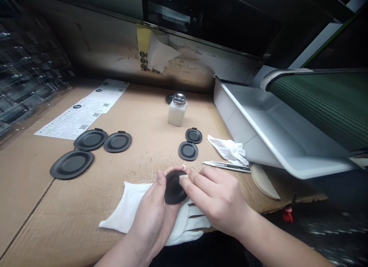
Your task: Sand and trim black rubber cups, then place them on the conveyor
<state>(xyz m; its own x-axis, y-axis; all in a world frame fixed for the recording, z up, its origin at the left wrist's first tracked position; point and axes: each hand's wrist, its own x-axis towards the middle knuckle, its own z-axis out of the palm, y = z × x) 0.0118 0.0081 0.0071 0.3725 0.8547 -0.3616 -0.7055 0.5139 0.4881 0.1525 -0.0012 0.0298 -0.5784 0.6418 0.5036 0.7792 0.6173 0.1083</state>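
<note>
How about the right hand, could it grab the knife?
Probably yes: the right hand sits just beside the knife with nothing between them, though it would have to leave the black disc first.

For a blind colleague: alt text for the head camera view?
The left hand holds a black disc over a white cloth on a cardboard-covered bench, while the right hand presses a white wipe to it. Five tabbed black discs lie nearby, beside a metal-topped white dispenser bottle and a utility knife.
</note>
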